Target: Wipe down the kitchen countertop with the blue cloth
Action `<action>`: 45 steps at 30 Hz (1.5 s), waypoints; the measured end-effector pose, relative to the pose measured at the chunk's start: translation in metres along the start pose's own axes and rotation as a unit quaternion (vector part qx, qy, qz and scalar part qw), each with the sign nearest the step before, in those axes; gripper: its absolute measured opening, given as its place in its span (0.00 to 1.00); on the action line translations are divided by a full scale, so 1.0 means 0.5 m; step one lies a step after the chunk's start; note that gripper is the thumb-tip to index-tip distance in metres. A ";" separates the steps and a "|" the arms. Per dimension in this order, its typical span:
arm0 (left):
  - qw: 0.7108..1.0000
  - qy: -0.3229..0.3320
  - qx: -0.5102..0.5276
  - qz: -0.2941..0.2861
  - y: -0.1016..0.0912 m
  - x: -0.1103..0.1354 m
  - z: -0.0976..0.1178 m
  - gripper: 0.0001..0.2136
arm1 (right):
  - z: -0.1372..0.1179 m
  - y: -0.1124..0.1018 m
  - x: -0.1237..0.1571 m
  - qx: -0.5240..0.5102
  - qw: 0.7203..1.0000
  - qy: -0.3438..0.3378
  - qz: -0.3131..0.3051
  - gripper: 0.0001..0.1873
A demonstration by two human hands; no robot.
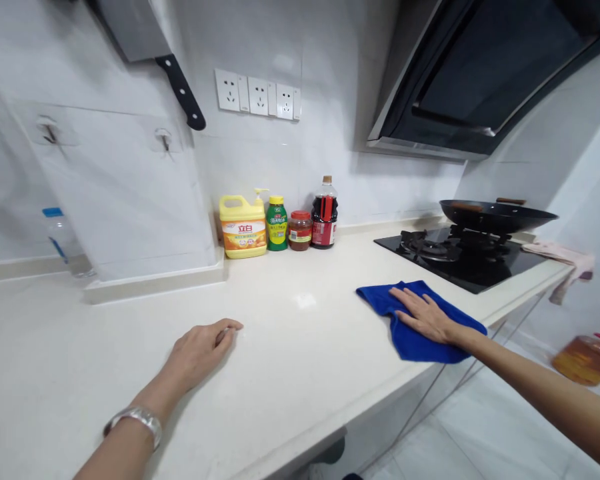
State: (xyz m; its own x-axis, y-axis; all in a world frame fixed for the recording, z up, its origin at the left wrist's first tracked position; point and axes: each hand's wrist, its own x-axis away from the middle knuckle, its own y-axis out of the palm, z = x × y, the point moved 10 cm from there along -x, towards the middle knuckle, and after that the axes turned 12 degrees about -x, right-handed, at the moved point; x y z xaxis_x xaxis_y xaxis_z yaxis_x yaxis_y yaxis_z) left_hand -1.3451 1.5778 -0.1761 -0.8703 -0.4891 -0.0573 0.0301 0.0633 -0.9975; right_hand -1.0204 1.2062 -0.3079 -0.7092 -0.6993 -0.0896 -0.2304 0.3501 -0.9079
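My right hand [427, 316] lies flat on a blue cloth [415, 345] with its fingers spread. The cloth is spread unevenly on the white countertop [300, 353], and one edge reaches the counter's front edge. To the left, my left hand [200, 353] rests on the counter with its fingers curled in and the thumb close to the index finger. I see nothing held in it. A silver bracelet [135, 421] circles the left wrist.
Along the wall stand a yellow detergent jug [243, 230], a green bottle [277, 227], a red-lidded jar [300, 232] and a dark sauce bottle [325, 217]. A wok [495, 217] sits on the black gas stove [460, 257]. A knife [180, 90] hangs above left.
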 end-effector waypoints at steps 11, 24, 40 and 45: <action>0.998 -0.051 0.033 -0.001 0.032 -0.030 -0.033 0.23 | 0.212 -0.071 -0.193 0.007 0.969 0.236 0.074 0.43; 0.996 -0.080 0.041 -0.002 0.031 -0.042 -0.040 0.20 | -0.048 -0.001 -0.424 -0.034 0.977 0.210 0.031 0.45; 0.997 -0.048 0.042 0.033 0.009 -0.030 -0.014 0.15 | -0.696 0.153 -0.421 -0.045 0.985 -0.136 -0.097 0.43; 0.997 -0.042 0.031 0.063 -0.013 -0.020 -0.010 0.17 | -0.745 0.156 -0.345 -0.043 0.968 -0.217 -0.121 0.41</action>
State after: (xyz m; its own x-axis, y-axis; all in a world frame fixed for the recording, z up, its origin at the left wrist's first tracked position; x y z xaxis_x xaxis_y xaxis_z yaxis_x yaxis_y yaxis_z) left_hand -1.3390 1.5868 -0.1687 -0.8138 -0.5514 -0.1836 0.1696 0.0770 -0.9825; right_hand -1.1642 1.5866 -0.2108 -0.2849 -0.9568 -0.0588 -0.4225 0.1804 -0.8882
